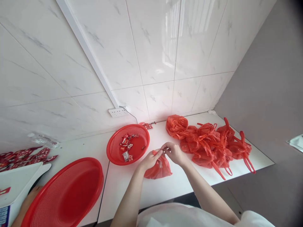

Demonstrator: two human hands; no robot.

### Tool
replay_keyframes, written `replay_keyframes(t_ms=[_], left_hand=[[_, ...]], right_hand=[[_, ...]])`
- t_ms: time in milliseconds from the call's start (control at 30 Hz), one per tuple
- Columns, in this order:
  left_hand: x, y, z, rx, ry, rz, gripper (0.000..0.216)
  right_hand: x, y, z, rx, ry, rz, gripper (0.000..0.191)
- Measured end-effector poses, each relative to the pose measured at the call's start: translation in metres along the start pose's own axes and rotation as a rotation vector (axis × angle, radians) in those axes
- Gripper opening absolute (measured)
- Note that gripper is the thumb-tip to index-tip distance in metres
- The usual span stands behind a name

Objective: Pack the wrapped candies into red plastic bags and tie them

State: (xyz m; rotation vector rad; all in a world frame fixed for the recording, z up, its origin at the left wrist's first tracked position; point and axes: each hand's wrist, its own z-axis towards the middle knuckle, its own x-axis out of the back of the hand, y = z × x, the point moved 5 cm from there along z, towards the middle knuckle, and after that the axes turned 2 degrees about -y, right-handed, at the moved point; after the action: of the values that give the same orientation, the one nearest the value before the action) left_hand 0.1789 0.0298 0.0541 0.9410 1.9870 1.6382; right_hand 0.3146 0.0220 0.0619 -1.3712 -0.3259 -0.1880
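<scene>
A small red plastic bag (pixel 158 169) rests on the white table (pixel 165 186), bulging at the bottom. My left hand (pixel 150 159) pinches its top edge from the left. My right hand (pixel 174 153) pinches the same top from the right, the fingertips of both hands meeting above the bag. Left of my hands stands a small red mesh basket (pixel 113 154) holding several wrapped candies (pixel 126 148).
A heap of tied red bags (pixel 208 142) fills the table's right side. A large red basket (pixel 68 192) sits front left, with another person's hand (pixel 29 197) beside it. Red packets (pixel 21 156), a clear bottle (pixel 44 140) and a wall socket (pixel 117 111) lie further back.
</scene>
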Motion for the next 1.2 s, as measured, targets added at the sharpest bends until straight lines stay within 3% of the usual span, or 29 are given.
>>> replay_keyframes(t_ms=[100, 233, 300, 367, 433, 467, 600, 700, 800, 900, 1067, 1200], left_hand=[[-0.001, -0.008, -0.004, -0.007, -0.008, -0.048, 0.045], [0.017, -0.033, -0.007, 0.037, 0.249, -0.169, 0.054], [0.022, -0.040, -0.008, 0.038, 0.338, -0.256, 0.052], [0.021, -0.041, -0.009, 0.044, 0.315, -0.269, 0.047], [0.015, -0.035, -0.011, 0.020, 0.237, -0.107, 0.036], [0.013, -0.031, -0.013, -0.007, 0.221, 0.045, 0.029], [0.002, -0.017, -0.017, -0.209, 0.299, 0.706, 0.017], [-0.011, -0.022, -0.011, -0.367, 0.346, 0.900, 0.025], [-0.017, -0.033, -0.004, -0.421, 0.441, 0.890, 0.027], [-0.019, -0.042, 0.001, -0.415, 0.505, 0.789, 0.029], [-0.017, -0.047, 0.005, -0.352, 0.522, 0.615, 0.013], [-0.012, -0.048, 0.008, -0.326, 0.512, 0.547, 0.008]], right_hand=[[0.001, 0.013, -0.003, -0.039, 0.066, 0.040, 0.018], [0.004, 0.030, -0.017, -0.127, 0.183, 0.245, 0.010], [-0.007, 0.033, -0.028, -0.141, 0.051, 0.359, 0.013], [-0.023, 0.032, -0.038, -0.142, -0.171, 0.404, 0.014], [-0.032, 0.031, -0.045, -0.136, -0.298, 0.365, 0.015], [-0.031, 0.031, -0.045, -0.128, -0.288, 0.319, 0.016], [-0.014, 0.033, -0.028, -0.115, 0.028, 0.199, 0.019], [-0.013, 0.037, -0.012, -0.113, 0.087, 0.350, 0.025], [-0.023, 0.052, -0.005, -0.280, 0.016, 0.532, 0.041], [-0.027, 0.068, -0.008, -0.476, 0.015, 0.632, 0.045], [-0.017, 0.074, -0.013, -0.451, -0.008, 0.677, 0.045], [-0.007, 0.080, -0.015, -0.433, 0.005, 0.574, 0.039]])
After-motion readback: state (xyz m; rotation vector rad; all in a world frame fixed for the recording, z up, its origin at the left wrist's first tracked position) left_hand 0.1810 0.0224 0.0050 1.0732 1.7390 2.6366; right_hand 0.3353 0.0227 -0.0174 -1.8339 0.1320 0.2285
